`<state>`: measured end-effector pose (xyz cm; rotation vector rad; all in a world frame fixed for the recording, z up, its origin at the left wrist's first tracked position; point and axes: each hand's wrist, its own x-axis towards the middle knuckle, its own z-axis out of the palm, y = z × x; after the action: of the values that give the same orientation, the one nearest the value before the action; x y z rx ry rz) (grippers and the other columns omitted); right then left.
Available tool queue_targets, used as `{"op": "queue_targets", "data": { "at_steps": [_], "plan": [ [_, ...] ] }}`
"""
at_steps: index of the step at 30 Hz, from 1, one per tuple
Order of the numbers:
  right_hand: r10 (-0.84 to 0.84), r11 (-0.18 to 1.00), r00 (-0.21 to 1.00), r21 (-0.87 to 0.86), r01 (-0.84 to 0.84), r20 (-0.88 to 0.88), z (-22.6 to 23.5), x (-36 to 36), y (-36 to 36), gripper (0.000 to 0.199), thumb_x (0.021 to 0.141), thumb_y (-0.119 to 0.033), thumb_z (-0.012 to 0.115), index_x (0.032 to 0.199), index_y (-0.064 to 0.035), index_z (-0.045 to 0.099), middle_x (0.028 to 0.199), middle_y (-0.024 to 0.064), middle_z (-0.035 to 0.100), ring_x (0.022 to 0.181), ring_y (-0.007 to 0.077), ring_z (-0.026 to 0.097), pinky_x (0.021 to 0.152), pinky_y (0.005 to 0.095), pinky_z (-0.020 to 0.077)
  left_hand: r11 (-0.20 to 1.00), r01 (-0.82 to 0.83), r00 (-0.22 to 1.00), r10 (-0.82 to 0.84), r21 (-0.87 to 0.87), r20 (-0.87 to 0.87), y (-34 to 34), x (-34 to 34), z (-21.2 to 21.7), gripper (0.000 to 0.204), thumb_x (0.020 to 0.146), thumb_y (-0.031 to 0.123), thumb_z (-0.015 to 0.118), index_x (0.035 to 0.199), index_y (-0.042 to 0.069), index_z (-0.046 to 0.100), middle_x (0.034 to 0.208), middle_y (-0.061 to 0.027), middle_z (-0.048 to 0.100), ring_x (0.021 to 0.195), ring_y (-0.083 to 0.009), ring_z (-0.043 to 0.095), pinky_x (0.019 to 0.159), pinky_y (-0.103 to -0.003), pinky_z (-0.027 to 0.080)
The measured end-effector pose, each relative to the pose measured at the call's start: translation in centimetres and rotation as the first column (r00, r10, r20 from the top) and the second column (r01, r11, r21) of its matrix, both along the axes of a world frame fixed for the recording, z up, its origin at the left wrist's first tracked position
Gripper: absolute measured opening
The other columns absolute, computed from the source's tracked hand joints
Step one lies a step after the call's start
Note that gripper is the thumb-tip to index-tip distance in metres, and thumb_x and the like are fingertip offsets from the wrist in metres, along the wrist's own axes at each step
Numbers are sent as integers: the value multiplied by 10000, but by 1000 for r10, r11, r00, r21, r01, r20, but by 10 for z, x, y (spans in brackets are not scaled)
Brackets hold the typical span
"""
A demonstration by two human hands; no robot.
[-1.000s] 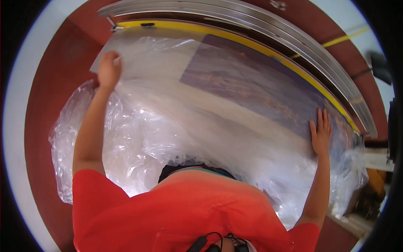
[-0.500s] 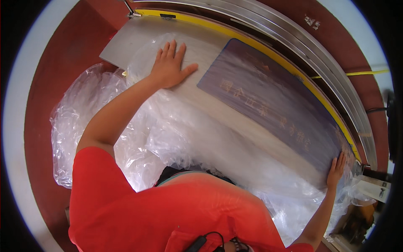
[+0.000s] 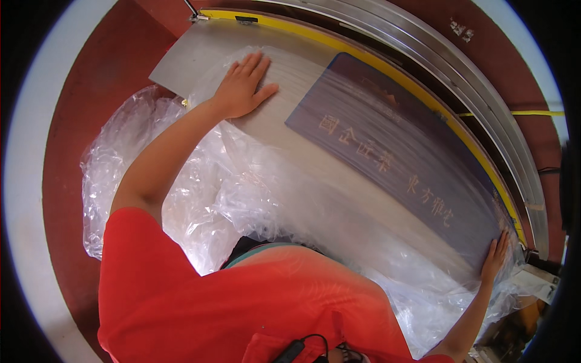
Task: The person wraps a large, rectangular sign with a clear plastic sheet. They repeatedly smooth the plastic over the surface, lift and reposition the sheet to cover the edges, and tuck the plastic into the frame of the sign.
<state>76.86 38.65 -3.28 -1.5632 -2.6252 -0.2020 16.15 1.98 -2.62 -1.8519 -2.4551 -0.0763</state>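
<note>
A clear plastic film (image 3: 266,130) is spread over a grey flat bed (image 3: 187,54) and over a dark blue-purple panel (image 3: 387,121) with tan lettering. My left hand (image 3: 245,88) lies flat on the film, fingers stretched and thumb out, to the left of the panel. At the panel's right end my right hand (image 3: 496,257) presses on the film with fingers extended. Neither hand grips anything. Through the film the panel shows hazily, with fine streaks across it. Loose film (image 3: 212,199) hangs in crumpled folds between my body and the bed.
A yellow strip (image 3: 357,51) runs along the bed's far edge, with a curved-looking metal rail (image 3: 466,78) behind it. A yellow cord (image 3: 532,113) crosses at the right. Beside my right forearm is a pale box-like object (image 3: 535,281). The floor (image 3: 78,181) at left is dark red.
My left hand has slid slightly left and away from me, and my right hand slightly right. The film over the panel looks smoother, its lettering sharper. The whole view has shifted a little.
</note>
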Motion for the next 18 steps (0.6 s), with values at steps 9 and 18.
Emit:
{"op": "queue_targets", "data": {
  "at_steps": [9, 18],
  "plan": [
    [-123, 989, 985, 95, 111, 125, 4, 2, 10, 495, 867, -423, 241, 1292, -169, 235, 1335, 76, 217, 1238, 239, 172, 987, 396, 117, 968, -246, 965, 249, 41, -84, 13, 19, -6, 700, 784, 505, 393, 1261, 20, 230, 1302, -233, 174, 1224, -338, 149, 988, -400, 149],
    [-72, 997, 997, 18, 72, 9, -3, 11, 12, 495, 864, -429, 241, 1292, -182, 234, 1333, 92, 213, 1236, 250, 172, 986, 391, 117, 936, -346, 938, 347, 67, -3, 31, -4, 10, 402, 769, 392, 471, 998, 65, 515, 969, -140, 514, 925, -301, 482, 781, -397, 384]
  ]
}}
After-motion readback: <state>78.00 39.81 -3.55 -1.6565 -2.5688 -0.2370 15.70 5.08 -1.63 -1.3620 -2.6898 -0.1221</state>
